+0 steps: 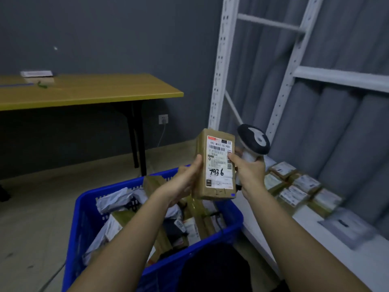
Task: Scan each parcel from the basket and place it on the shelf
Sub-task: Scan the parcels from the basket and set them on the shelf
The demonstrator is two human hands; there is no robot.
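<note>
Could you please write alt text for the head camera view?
A left hand holds a labelled brown parcel upright over a blue basket of parcels, while the right hand grips a handheld scanner and touches its edge. More parcels lie on the white shelf at right.

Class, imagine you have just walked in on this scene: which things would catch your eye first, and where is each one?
First, the brown parcel held up at centre, its label marked 7936, gripped by the left hand and steadied by the right hand, which also holds a scanner. Below sits the bright blue basket full of parcels. At right, scanned parcels lie in rows on the white shelf.
</note>
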